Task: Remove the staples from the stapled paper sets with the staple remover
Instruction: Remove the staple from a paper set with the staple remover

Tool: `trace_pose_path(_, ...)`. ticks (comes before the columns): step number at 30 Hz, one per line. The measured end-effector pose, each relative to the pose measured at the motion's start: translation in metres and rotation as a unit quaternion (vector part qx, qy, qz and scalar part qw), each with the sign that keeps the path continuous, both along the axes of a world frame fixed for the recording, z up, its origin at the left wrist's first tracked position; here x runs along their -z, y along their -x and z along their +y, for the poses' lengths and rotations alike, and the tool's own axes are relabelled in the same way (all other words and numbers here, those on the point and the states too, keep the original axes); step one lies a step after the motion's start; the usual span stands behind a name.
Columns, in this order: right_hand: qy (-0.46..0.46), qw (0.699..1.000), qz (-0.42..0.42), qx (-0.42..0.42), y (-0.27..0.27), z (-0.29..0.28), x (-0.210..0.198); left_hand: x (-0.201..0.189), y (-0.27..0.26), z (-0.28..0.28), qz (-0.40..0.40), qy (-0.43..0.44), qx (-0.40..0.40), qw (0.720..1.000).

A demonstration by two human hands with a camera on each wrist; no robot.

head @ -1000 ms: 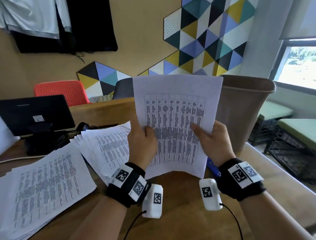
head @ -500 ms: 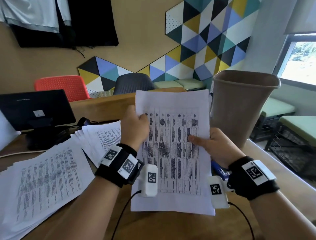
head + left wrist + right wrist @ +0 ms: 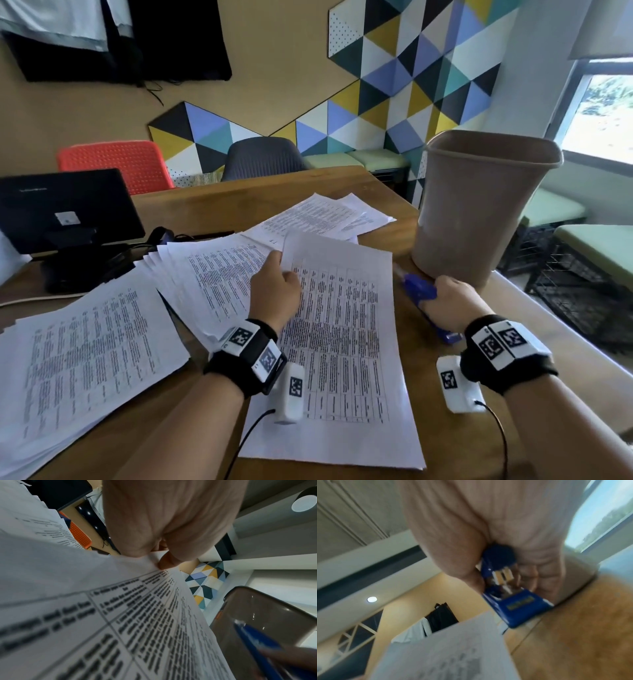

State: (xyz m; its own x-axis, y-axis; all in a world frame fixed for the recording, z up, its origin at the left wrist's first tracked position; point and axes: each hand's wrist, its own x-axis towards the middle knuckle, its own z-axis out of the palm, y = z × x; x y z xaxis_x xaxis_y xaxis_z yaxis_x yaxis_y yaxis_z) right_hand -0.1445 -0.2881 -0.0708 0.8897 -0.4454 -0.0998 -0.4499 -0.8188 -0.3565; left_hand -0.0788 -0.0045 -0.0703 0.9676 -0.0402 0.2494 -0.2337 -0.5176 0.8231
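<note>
Paper set flat on desk, staple remover in hand.
Left hand (image 3: pixel 275 296) pinches the top-left corner of the stapled paper set (image 3: pixel 342 349) lying on the wooden desk (image 3: pixel 212 202). Right hand (image 3: pixel 452 301) curls round the blue staple remover (image 3: pixel 419 291), just beside the paper's right edge, near the brown waste bin (image 3: pixel 479 212).
</note>
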Motion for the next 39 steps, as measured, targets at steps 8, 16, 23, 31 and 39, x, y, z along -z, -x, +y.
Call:
trace_pose_path(8,-0.323,0.851,-0.413,0.017,-0.008,0.055,-0.04,0.01,0.01,-0.01,0.029,-0.018,0.064,0.997)
trace_pose_path(16,-0.478,0.766,-0.428,0.033,-0.039,0.097,-0.039,0.012,0.026,-0.031,0.004,-0.093,0.104,0.99)
trace_pose_path(23,-0.385,0.825,-0.409,0.062,-0.044,0.095,-0.028,0.007,0.032,-0.036,-0.014,-0.112,0.113,0.987)
trace_pose_path(31,-0.336,0.861,-0.382,0.012,-0.047,0.097,-0.022,0.001,0.039,-0.046,-0.05,-0.11,0.144,0.982)
trace_pose_path(39,-0.341,0.815,-0.469,0.012,-0.043,0.096,-0.031,0.001,0.046,-0.05,-0.052,-0.092,0.15,0.983)
